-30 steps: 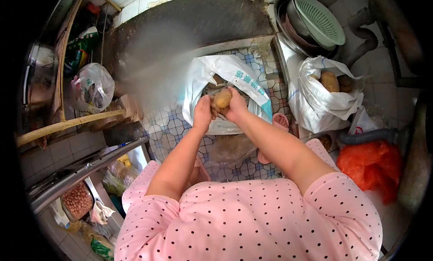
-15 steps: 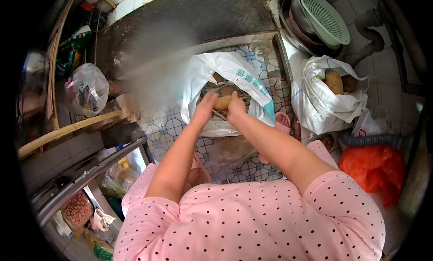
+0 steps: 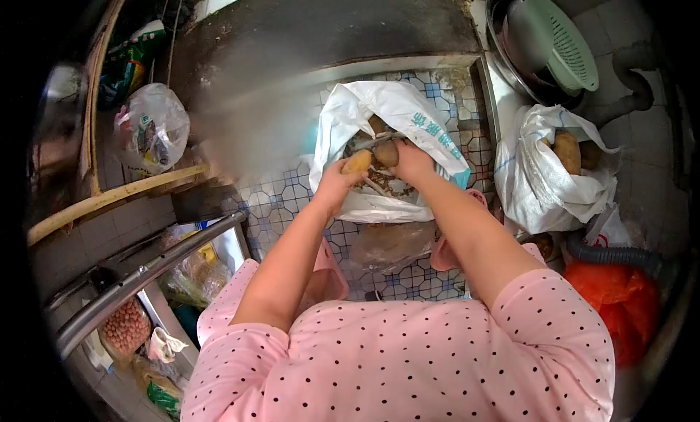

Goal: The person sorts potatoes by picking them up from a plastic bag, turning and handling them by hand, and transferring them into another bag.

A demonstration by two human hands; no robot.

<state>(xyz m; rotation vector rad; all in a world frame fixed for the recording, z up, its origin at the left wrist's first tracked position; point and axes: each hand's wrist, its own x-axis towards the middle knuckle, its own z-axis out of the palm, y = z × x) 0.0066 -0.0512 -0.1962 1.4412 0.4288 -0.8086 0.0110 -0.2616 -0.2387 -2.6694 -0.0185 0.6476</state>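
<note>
A white plastic bag (image 3: 334,123) with teal lettering lies open on the tiled floor. My left hand (image 3: 337,183) grips a yellowish potato (image 3: 357,162) at the bag's left side. Inside the bag, my right hand (image 3: 413,164) is closed round a browner potato (image 3: 386,154), its fingertips partly hidden. The two potatoes are close together. Loose dirt and dry scraps (image 3: 379,181) cover the inside of the bag beneath my hands, and another brown potato (image 3: 376,123) shows towards its back.
To the right stands a white woven sack (image 3: 536,192) holding several potatoes, with a green colander (image 3: 576,54) and metal basins behind it. A red plastic bag (image 3: 612,298) is at lower right. On the left are a metal rail (image 3: 153,280) and a clear plastic bag (image 3: 157,130).
My hands have moved apart. The yellowish potato, earlier between both hands, is now in my left hand, while my right hand has reached a browner potato. The view has shifted slightly.
</note>
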